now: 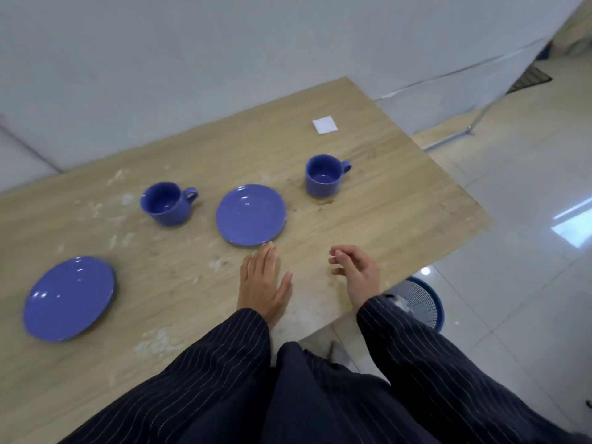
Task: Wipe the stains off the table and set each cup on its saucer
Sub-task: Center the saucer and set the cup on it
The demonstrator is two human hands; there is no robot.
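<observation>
Two blue cups stand on the wooden table [400, 200]: one [166, 203] at mid-left, the other [323, 176] farther right beside a brown stain [323, 205]. Two blue saucers lie bare: one [250, 214] between the cups, one [69, 298] at the near left. A folded white wipe [325, 124] rests near the far right corner. Whitish smears [121, 219] dot the left and middle of the tabletop. My left hand [264, 280] lies flat, fingertips just short of the middle saucer. My right hand [355, 272] hovers with loosely curled fingers, holding nothing.
A grey wall runs behind the table. The table's right edge drops to a glossy tiled floor. A blue-rimmed mesh basket [419, 302] stands on the floor under the near right corner. A metal pole [480, 113] leans at the far right.
</observation>
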